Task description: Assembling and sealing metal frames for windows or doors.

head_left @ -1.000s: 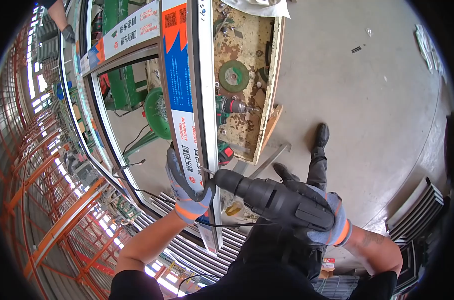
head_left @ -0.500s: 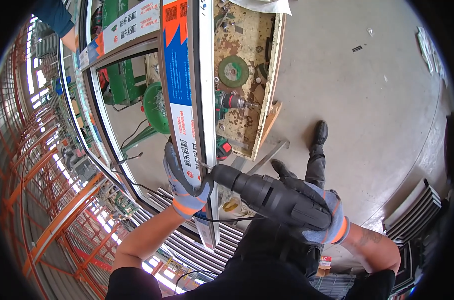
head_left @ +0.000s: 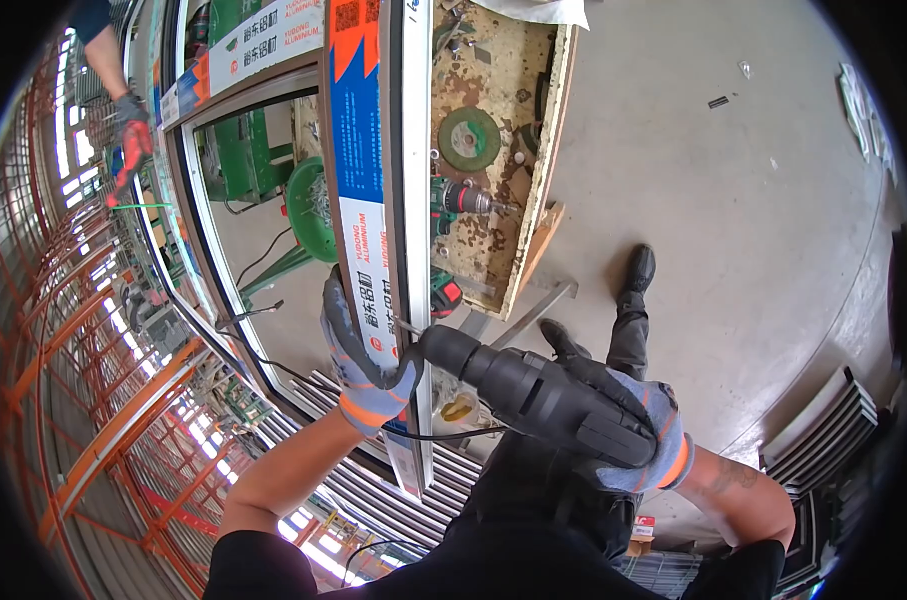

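Observation:
A long aluminium window-frame bar [head_left: 401, 200] with a blue, white and orange protective film runs from the top of the view down to my waist. My left hand [head_left: 358, 360], in a grey glove with an orange cuff, grips the bar from the left side. My right hand [head_left: 633, 425], gloved the same way, holds a black power drill [head_left: 533, 395] by its rear grip. The drill's bit touches the bar's right face just above my left fingers.
A dirty wooden work tray [head_left: 548, 150] lies beyond the bar, holding a green grinding disc [head_left: 470, 138] and a cordless drill [head_left: 463, 200]. A larger window frame [head_left: 188, 230] stands to the left, where another person's gloved hand [head_left: 133, 140] reaches in. Orange racks fill the left; stacked profiles [head_left: 823, 440] lie right.
The drill and both hands have shifted slightly up along the bar. Another person's red-gloved hand has come into view at the upper left.

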Motion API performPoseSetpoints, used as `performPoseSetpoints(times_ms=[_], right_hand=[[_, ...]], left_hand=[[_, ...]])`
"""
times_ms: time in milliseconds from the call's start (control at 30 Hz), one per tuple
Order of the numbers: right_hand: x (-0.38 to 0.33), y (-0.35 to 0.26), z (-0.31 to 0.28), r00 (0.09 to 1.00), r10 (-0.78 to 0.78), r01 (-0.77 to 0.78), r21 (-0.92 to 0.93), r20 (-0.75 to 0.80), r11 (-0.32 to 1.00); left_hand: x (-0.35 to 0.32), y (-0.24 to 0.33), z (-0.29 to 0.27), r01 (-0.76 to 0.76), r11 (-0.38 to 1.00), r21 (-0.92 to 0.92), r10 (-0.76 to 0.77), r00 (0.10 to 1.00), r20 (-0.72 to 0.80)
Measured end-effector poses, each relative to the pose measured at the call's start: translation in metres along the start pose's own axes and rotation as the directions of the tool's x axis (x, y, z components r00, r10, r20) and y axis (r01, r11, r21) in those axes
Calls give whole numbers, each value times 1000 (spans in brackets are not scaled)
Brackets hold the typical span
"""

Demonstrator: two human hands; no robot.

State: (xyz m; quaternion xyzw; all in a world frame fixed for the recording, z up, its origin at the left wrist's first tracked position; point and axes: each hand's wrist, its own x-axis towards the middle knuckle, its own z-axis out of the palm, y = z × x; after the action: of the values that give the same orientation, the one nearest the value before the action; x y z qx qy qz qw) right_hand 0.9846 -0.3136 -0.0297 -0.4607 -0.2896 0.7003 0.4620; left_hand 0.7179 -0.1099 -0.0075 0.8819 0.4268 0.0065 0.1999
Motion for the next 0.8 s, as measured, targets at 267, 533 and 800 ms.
performPoseSetpoints(times_ms=[267,533,800], right_hand=[[1,8,1,1000,-12,12,59,-5,998],[20,-1,-4,998,-54,51,168,18,984],[20,5,2,997,32,-47,253,65,966]], left_hand=[[2,2,0,-19,999,31,20,999,-50],[3,-10,3,78,995,-68,-82,995,-56],[9,2,4,4,1000,-24,-6,998,-70]])
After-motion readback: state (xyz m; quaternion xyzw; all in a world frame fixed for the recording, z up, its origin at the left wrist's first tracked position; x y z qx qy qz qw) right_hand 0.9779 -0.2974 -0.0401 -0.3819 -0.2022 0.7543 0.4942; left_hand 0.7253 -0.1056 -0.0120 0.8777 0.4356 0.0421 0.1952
